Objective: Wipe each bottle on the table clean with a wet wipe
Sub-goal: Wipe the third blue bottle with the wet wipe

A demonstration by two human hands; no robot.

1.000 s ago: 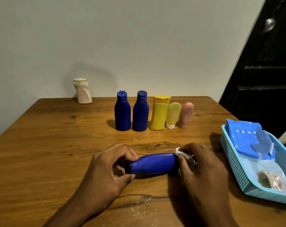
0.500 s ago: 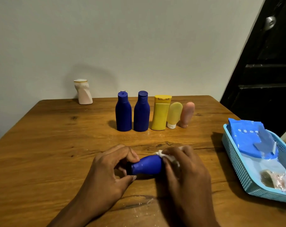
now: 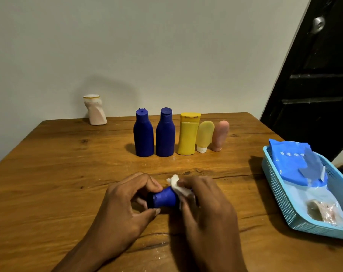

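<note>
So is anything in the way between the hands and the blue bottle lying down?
Nothing is in the way. The left hand holds one end of the lying blue bottle directly. The right hand presses a white wipe round the other end, so only the wipe sits between those fingers and the bottle.

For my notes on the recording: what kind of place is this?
Probably a room in a home: a wooden table against a plain wall, a dark panelled door at right, and toiletry bottles in a row.

text: none legible | bottles (image 3: 164, 132): no readable labels | wipe pack (image 3: 292, 163): print too small
</note>
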